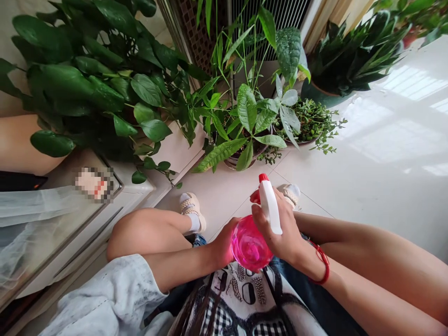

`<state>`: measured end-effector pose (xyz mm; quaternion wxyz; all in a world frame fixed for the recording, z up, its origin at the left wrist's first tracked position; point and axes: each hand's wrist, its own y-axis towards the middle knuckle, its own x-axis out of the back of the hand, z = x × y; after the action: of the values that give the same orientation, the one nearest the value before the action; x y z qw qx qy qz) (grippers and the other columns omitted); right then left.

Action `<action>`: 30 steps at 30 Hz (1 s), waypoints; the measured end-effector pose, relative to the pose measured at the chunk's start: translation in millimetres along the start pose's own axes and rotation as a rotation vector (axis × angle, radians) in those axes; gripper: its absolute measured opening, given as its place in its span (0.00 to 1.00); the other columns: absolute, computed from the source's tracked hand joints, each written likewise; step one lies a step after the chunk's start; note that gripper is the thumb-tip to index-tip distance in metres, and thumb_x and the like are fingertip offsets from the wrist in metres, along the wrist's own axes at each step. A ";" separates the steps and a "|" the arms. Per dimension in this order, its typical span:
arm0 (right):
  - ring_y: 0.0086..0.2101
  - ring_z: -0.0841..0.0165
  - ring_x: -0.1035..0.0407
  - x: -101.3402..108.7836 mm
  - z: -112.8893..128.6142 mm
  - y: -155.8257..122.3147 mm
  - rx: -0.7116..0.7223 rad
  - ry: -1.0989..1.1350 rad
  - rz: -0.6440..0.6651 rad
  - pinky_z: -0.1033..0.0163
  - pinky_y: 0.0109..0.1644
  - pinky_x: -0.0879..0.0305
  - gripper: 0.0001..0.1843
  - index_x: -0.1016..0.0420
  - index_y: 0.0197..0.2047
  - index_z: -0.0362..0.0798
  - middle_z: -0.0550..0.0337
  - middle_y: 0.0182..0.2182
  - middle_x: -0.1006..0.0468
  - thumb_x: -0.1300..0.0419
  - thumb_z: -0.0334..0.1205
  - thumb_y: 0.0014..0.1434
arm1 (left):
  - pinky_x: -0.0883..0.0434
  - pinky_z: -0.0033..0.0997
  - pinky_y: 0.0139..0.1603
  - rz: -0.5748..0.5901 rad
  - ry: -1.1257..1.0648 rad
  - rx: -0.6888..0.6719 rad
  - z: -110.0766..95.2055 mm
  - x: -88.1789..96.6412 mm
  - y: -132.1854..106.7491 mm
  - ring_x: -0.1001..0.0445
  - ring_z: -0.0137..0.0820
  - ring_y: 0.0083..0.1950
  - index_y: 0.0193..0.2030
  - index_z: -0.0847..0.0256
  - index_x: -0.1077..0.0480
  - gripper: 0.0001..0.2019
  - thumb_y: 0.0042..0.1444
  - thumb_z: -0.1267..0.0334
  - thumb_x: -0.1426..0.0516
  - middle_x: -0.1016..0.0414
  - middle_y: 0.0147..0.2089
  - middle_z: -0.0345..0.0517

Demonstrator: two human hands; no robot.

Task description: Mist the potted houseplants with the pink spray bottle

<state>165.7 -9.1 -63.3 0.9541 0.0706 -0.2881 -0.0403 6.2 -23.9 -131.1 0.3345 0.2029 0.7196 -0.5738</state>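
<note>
A pink translucent spray bottle (250,245) with a white trigger head (270,207) and red nozzle tip is held over my lap. My right hand (285,228) wraps around the trigger head, its fingers by the red trigger. My left hand (224,242) grips the side of the bottle's body, with its fingers partly hidden behind it. The nozzle points away from me, toward a potted plant with broad, wet-looking leaves (247,108) on the floor ahead. Low small-leaved greenery (308,122) grows in a pot just right of it.
A large leafy plant (75,88) spreads at the left over a low cabinet (140,186) with sheer fabric (38,205) on it. A spiky plant in a green pot (324,95) stands at back right. My feet rest on pale floor tiles (378,182). A striped grille (269,23) is behind.
</note>
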 end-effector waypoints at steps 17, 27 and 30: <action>0.39 0.59 0.30 -33.3 -5.7 -49.9 -0.016 -0.008 0.024 0.50 0.43 0.32 0.10 0.33 0.49 0.49 0.53 0.40 0.26 0.48 0.44 0.68 | 0.32 0.40 0.61 -0.135 -0.008 0.008 15.5 43.4 -18.7 0.21 0.45 0.54 0.38 0.63 0.24 0.16 0.53 0.51 0.34 0.17 0.37 0.48; 0.38 0.59 0.31 -47.2 -14.1 -70.4 -0.071 -0.004 0.132 0.50 0.43 0.32 0.06 0.35 0.45 0.50 0.54 0.38 0.26 0.49 0.42 0.69 | 0.31 0.36 0.53 -0.234 -0.041 0.062 37.5 65.1 -20.9 0.21 0.40 0.45 0.36 0.63 0.24 0.15 0.49 0.53 0.32 0.18 0.34 0.46; 0.38 0.59 0.32 -47.7 -10.9 -67.3 -0.021 -0.039 0.147 0.50 0.43 0.33 0.07 0.34 0.47 0.49 0.53 0.39 0.26 0.48 0.41 0.68 | 0.31 0.33 0.48 -0.198 -0.082 0.056 36.2 66.6 -21.0 0.23 0.34 0.37 0.30 0.62 0.27 0.16 0.46 0.54 0.29 0.21 0.28 0.41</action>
<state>129.7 -68.7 -108.9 0.9494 0.0385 -0.3108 0.0255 -45.3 -70.3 -168.4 0.2995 0.1167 0.7056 -0.6315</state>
